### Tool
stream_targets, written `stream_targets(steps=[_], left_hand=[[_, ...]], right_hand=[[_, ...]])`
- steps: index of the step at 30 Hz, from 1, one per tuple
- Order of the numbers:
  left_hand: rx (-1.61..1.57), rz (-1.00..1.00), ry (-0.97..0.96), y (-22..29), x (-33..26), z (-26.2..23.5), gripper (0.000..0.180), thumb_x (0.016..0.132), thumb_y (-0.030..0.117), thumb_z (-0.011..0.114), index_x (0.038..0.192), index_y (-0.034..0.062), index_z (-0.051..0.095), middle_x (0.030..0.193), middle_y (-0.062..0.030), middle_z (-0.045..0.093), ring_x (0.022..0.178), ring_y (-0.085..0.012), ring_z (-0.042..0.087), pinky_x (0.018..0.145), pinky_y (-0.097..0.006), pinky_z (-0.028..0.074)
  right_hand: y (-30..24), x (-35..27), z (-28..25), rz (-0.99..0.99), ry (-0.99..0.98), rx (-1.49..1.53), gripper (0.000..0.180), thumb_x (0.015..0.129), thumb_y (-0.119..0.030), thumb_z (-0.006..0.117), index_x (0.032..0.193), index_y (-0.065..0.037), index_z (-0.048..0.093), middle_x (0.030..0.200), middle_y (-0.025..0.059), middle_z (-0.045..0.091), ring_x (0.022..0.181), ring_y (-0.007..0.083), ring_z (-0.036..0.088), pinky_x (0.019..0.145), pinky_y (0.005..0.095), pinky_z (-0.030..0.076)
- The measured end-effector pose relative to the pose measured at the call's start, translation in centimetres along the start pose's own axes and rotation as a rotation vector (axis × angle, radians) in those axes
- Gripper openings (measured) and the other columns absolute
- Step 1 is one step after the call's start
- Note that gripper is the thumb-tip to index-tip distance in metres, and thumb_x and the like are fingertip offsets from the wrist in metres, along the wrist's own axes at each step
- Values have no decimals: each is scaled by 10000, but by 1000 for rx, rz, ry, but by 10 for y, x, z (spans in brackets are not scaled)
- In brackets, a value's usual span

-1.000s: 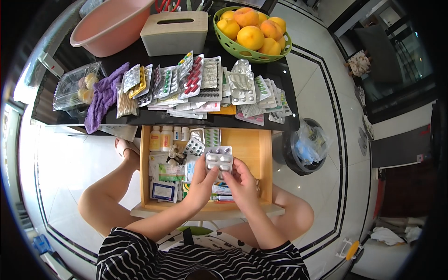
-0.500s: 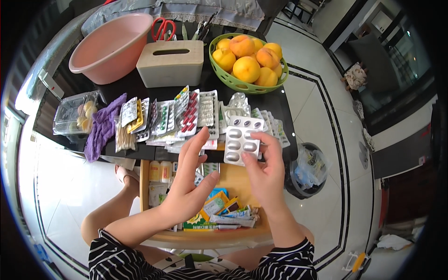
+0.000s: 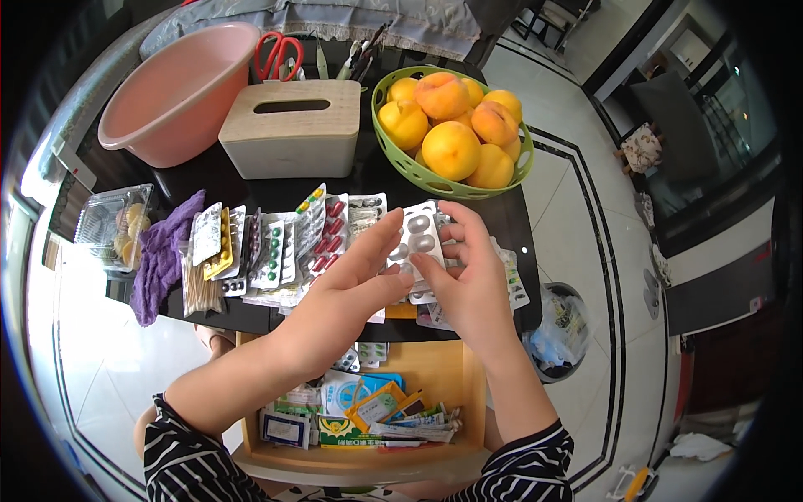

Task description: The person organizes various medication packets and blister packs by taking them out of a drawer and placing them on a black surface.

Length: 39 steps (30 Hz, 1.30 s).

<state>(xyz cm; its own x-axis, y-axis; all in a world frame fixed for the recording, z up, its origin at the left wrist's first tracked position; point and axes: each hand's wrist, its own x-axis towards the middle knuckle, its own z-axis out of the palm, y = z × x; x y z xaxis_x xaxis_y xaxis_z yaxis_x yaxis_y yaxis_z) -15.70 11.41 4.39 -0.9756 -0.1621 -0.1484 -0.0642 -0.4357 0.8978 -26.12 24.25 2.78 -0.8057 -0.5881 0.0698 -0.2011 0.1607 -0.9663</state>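
Hands holding a silver blister pack [image 3: 416,238] over the black table [image 3: 510,226]
Left hand [image 3: 355,289] and right hand [image 3: 468,280] are pinching it together, just below the green fruit basket [image 3: 401,155], above the open drawer [image 3: 473,393]

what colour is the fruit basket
Green, holding yellow-orange fruit; the fruit basket shows in the head view.

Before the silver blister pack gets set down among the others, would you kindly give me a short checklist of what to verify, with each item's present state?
1. Silver blister pack held by both hands: ok; left hand and right hand each have fingers on it.
2. Pack above the black table, not the open drawer: ok.
3. Bare table spot directly under the pack: cannot tell, hands hide it.
4. Row of blister packs lying orderly: ok.
5. Green fruit basket apart from the hands: ok.
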Motion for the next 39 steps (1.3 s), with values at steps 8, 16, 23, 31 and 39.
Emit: stream_targets(steps=[8, 16, 23, 31, 39], left_hand=[[-87, -57, -53, -12, 13, -6, 660, 919, 93, 481, 1472, -15, 137, 1527, -148, 192, 1416, -225, 169, 1128, -335, 187], [-128, 56, -56, -7, -11, -4, 622, 901, 16, 433, 1470, 0, 184, 1529, -110, 209, 1425, -208, 155, 1139, -348, 159], [-156, 76, -181, -17, -56, -12, 582, 928, -10, 410, 1475, 47, 219, 1487, -64, 298, 1378, -151, 265, 1104, -292, 228], [-115, -259, -82, -111, -112, -34, 511, 936, 37, 438, 1431, 10, 314, 1457, -91, 358, 1342, -183, 332, 1095, -326, 266], [-144, -441, 219, -205, -88, -41, 651, 878, 81, 490, 1469, 26, 222, 1453, -164, 331, 1373, -228, 278, 1099, -335, 260]], right_hand=[[8, -10, -1, -403, 206, -847, 354, 790, -86, 684, 1120, -29, 570, 1057, 135, 556, 912, 317, 552, 770, 385, 468], [-14, -33, 3, -488, 56, -545, 437, 805, 75, 533, 1231, -23, 534, 1244, 176, 493, 1080, 360, 518, 899, 408, 442], [-21, -75, 16, -473, -109, -336, 478, 794, 157, 461, 1240, 2, 536, 1335, 193, 457, 1161, 334, 525, 936, 360, 454], [77, -159, 51, 29, -70, -40, 245, 877, 90, 461, 1083, 15, 571, 1128, 167, 566, 1052, 264, 585, 850, 317, 482], [211, -142, 59, 259, 77, -356, 499, 841, -106, 639, 1288, -14, 436, 1180, 169, 546, 1017, 229, 585, 821, 326, 477]])
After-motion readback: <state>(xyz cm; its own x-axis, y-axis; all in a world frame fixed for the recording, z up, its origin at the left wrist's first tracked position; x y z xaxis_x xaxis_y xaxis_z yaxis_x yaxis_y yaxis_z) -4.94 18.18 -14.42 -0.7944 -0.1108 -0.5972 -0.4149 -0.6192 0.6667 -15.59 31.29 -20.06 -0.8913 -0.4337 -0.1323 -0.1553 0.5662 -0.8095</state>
